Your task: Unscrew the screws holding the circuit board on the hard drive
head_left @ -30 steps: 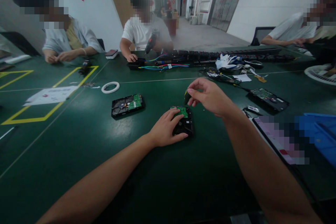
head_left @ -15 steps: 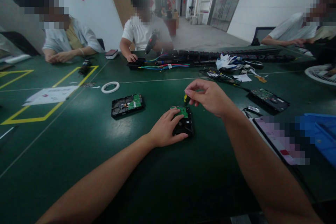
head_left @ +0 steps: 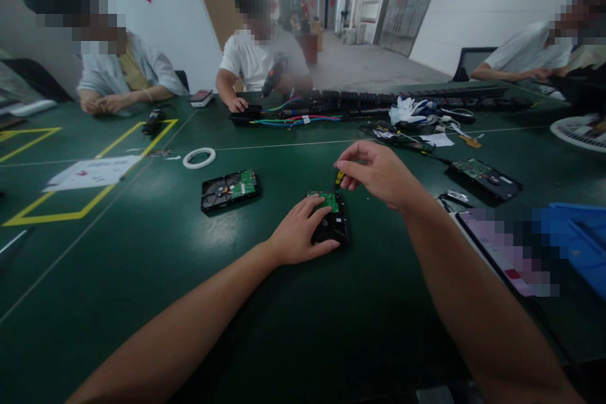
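Observation:
A hard drive [head_left: 339, 231] lies on the green table in front of me, its green circuit board facing up. My left hand [head_left: 303, 230] rests on top of it with the fingers spread, covering its left part. Just above the drive's far right corner, my right hand [head_left: 372, 172] is closed in a pinch round a small yellow and black screwdriver [head_left: 339, 178]. The screwdriver points downward; I cannot tell whether its tip touches the drive. A second hard drive [head_left: 230, 190] lies to the left, and a third hard drive [head_left: 485, 180] to the right.
A white ring [head_left: 199, 158] and paper sheets [head_left: 92, 172] lie left. A phone-like device [head_left: 497, 252] and blue bin [head_left: 580, 246] are at right. Gloves [head_left: 408, 112], cables and black strips lie across the back. A co-worker opposite holds a power drill [head_left: 273, 77].
The screwdriver has shifted slightly right and stands a little more upright in my right hand's fingers. My left hand and the hard drive have stayed in place.

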`<state>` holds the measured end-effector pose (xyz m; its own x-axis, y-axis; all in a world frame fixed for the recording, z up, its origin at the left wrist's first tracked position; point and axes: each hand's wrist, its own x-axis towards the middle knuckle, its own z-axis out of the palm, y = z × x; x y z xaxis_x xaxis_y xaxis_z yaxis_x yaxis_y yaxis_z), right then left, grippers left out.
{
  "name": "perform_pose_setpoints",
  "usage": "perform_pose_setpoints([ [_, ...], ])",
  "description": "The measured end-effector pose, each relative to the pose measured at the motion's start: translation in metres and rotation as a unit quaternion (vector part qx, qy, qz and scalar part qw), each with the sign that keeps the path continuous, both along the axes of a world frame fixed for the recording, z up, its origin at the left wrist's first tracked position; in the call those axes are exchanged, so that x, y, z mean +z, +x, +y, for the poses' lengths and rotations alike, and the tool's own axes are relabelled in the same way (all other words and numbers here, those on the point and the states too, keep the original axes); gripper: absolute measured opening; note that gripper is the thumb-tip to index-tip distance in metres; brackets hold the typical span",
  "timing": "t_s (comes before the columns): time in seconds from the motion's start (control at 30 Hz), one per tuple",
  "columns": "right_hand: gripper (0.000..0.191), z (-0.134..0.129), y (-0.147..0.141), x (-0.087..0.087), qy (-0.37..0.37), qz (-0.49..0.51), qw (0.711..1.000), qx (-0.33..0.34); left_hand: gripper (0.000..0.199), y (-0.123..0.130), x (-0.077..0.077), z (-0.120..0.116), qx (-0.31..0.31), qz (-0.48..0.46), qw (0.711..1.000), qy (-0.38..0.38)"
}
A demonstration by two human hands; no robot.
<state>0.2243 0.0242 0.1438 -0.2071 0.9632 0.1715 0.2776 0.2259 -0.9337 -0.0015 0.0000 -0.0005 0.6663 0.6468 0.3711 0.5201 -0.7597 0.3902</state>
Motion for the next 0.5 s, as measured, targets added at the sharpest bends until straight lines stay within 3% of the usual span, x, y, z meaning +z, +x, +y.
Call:
perform_pose_setpoints([
  [0.3,0.015,0.0037,0.004,-0.0058,0.049,-0.014,0.998,0.028,0.083,0.0004,0.0001,0.0005,0.001,0.007,1.0,0.01],
  [0.5,0.012,0.0013,0.0051,-0.0015,0.017,-0.016,1.0,0.017,0.082,0.0005,-0.0002,0.0006,-0.002,0.002,1.0,0.01],
])
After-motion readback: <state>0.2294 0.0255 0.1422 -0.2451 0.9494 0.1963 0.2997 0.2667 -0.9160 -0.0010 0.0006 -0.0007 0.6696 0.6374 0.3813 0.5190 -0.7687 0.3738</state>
